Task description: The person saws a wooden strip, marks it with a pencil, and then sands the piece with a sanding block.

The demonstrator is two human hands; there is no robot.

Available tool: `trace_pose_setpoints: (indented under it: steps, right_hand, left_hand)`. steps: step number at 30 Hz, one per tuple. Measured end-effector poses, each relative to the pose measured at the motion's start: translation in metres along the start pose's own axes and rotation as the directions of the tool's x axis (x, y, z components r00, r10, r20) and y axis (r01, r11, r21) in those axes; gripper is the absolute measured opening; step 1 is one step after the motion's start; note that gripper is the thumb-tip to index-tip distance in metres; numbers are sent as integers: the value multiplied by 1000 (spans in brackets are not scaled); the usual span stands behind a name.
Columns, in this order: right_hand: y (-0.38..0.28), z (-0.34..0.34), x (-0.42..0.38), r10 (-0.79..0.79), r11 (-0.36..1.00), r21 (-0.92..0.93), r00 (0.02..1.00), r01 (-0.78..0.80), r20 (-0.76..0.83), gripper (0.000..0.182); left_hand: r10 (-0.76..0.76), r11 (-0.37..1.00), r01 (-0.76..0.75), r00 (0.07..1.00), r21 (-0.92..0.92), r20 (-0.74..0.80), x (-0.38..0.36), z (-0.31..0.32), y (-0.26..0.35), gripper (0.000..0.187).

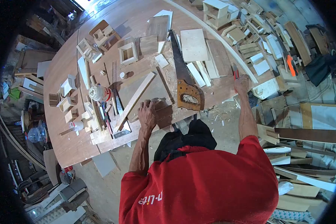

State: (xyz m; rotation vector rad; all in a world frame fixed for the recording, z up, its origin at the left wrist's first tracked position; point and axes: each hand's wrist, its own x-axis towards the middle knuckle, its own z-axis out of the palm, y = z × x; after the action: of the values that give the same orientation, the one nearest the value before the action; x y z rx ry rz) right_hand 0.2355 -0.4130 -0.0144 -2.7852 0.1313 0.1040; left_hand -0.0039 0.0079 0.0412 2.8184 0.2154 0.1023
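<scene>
My left hand [147, 115] rests at the near edge of the workbench, fingers apart on a flat brown board [132, 87]. Beside it a pale wooden strip [140, 95] lies slantwise across the board. At the right edge of the bench my right hand [241, 84] is closed around a red-handled tool [235, 73], which looks like pliers; its dark tips point away from me. Between my hands lies a handsaw [183, 71] with a wooden handle, its blade pointing to the far side. A thin dark strip [165, 85] lies left of the saw.
Small wooden frames [128, 52] and box-like pieces [68, 86] stand on the left of the workbench [69, 147]. A plastic jar [100, 93] and a try square [122, 133] lie near them. Pale boards [193, 45] lie behind the saw. Wood pieces [259, 63] crowd the right side.
</scene>
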Motion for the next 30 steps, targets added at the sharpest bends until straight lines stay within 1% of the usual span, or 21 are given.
trace_pose_setpoints:
  steps: [2, 3, 4, 5, 6, 8, 9, 11, 12, 13, 14, 15, 17, 19, 21, 23, 26, 27, 28, 29, 30]
  right_hand:
    - [-2, -3, -9, -172, 954, -254, 985, 158, -34, 34]
    - [-12, -7, -14, -170, 954, -256, 985, 156, -34, 34]
    - [-29, -11, -19, -17, 999, -52, 990, 10, -142, 39]
    - [-42, -14, -25, 154, 978, 169, 965, -119, -212, 45]
    - [-40, -11, -27, 154, 978, 169, 965, -119, -211, 45]
    - [-36, -4, -32, 5, 999, -43, 953, -19, -304, 39]
    - [-16, 8, -25, 0, 999, -41, 954, -12, -299, 39]
    - [27, 42, -5, -210, 952, -285, 918, 113, -337, 39]
    - [6, 13, -22, -222, 952, -277, 919, 132, -326, 39]
    - [-32, -19, -46, 106, 958, 284, 965, -35, -239, 35]
    - [-74, -52, -74, 346, 641, 724, 938, -254, 22, 32]
    - [-93, -61, -94, 340, 640, 723, 940, -261, 38, 32]
    - [-120, -66, -129, 174, 345, 893, 954, -290, 243, 28]
    - [-137, -46, -171, -85, 455, 845, 931, -279, 354, 21]
    - [-191, -62, -210, -71, 552, 691, 800, -466, 596, 19]
    - [-183, 19, -229, -274, 732, 677, 879, -74, 391, 20]
    - [-213, 38, -250, -254, 781, 616, 847, -104, 466, 20]
    - [-218, 49, -254, -396, 781, 589, 893, 206, 213, 22]
    - [-221, 59, -258, -540, 732, 473, 841, 490, -37, 23]
    - [-219, 65, -260, -531, 736, 476, 846, 482, -36, 23]
    - [-226, 52, -260, -542, 782, 424, 834, 456, 103, 22]
  left_hand:
    - [28, 1000, -28, 999, 3, -43, 1, 5, -4, 36]
    - [29, 1000, -29, 999, 0, -42, 2, 7, -4, 36]
    - [32, 999, -32, 999, 3, -41, 2, 8, -4, 35]
    - [35, 999, -35, 999, 7, -41, 2, 9, -5, 35]
    - [35, 999, -34, 999, 8, -40, 2, 10, -4, 35]
    - [20, 1000, -22, 995, -17, -94, 1, 12, -4, 36]
    - [13, 1000, -15, 995, -13, -94, 2, 15, -5, 36]
    - [45, 998, -50, 992, -36, -115, 2, 18, -10, 32]
    - [85, 996, -85, 994, -6, -67, 0, 11, -11, 28]
    - [65, 998, -65, 996, 3, -63, -2, 7, -11, 28]
    - [82, 996, -83, 994, -19, -77, -3, 4, -10, 27]
    - [102, 993, -106, 991, -41, -91, -4, 3, -10, 26]
    - [80, 996, -82, 996, -43, -46, -4, 5, -11, 24]
    - [55, 996, -62, 993, -68, -108, -4, 5, -7, 22]
    - [70, 995, -78, 988, -56, -139, -3, 12, -12, 22]
    - [116, 993, -119, 988, -25, -97, -3, 8, -10, 24]
    - [129, 987, -138, 986, -87, -107, -4, 12, -14, 31]
    - [133, 986, -142, 986, -86, -101, -4, 12, -15, 31]
    - [141, 984, -151, 985, -90, -102, -5, 14, -15, 31]
    - [151, 982, -161, 983, -96, -102, -5, 14, -16, 31]
    - [158, 981, -167, 983, -97, -96, -5, 16, -18, 31]
